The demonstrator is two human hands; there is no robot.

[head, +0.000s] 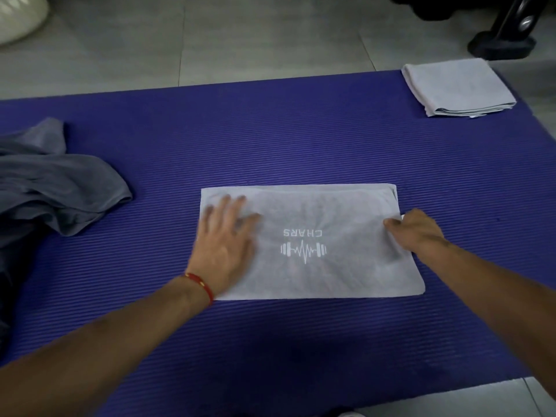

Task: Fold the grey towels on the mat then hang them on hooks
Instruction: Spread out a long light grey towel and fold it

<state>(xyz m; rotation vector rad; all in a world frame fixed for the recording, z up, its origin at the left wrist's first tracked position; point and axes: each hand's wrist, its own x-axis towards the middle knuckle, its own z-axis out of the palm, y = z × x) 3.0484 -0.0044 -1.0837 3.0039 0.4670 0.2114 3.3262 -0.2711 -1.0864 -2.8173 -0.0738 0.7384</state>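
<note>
A light grey towel (319, 212) with a white dumbbell logo lies flat as a folded rectangle in the middle of the blue mat (270, 139). My left hand (224, 236) presses flat on the towel's left part, fingers spread. At the towel's right edge, my right hand (416, 228) has its fingers curled round the cloth. A second light grey towel (457, 85), folded into a small square, sits at the mat's far right corner. Crumpled darker grey towels (51, 182) lie heaped at the mat's left edge.
Grey floor tiles (210, 37) surround the mat. A black stand base (502, 40) stands on the floor behind the folded towel at top right. A white rounded object (18, 16) sits at top left.
</note>
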